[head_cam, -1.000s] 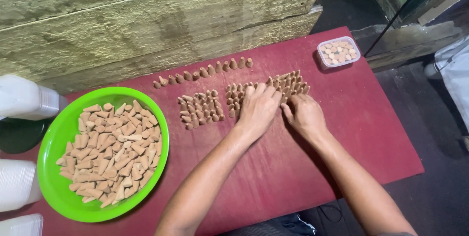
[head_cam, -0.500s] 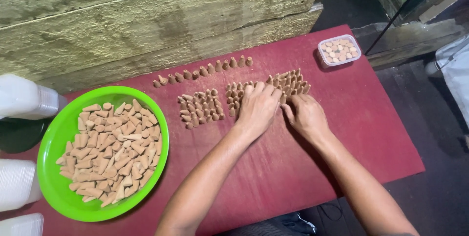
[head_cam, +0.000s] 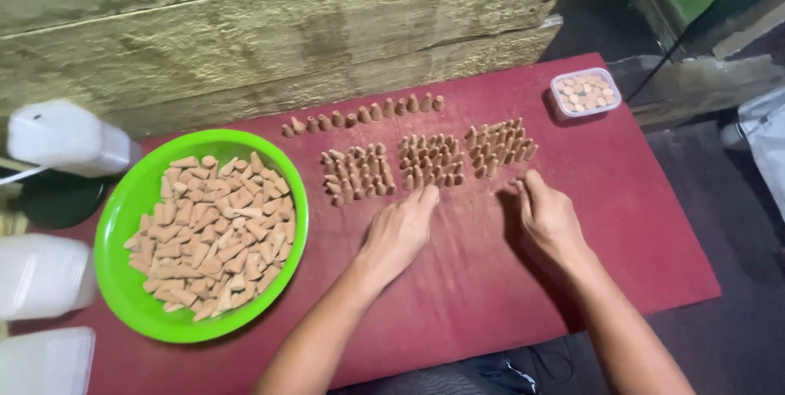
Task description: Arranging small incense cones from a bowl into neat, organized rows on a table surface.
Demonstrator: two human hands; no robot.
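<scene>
Small tan cones stand upright on a dark red board point(head_cam: 646, 223). They form three tight blocks: a left block point(head_cam: 357, 172), a middle block point(head_cam: 431, 159) and a right block point(head_cam: 500, 143). Behind them runs a single row of cones point(head_cam: 364, 115). My left hand point(head_cam: 401, 231) lies flat on the board just in front of the middle block, fingers together, holding nothing. My right hand point(head_cam: 546, 213) rests palm down in front of the right block, also with nothing in it. A green bowl point(head_cam: 114, 223) at the left is heaped with loose tan cones point(head_cam: 213, 235).
A small clear tub of tan pieces point(head_cam: 585, 93) sits at the board's far right corner. White plastic containers point(head_cam: 69, 140) stand off the left edge beside a dark round object point(head_cam: 49, 199). A rough concrete wall point(head_cam: 286, 27) rises directly behind the board.
Both hands have pulled back toward me from the cone blocks, which they were touching or covering a second ago. All three blocks now stand fully in view.
</scene>
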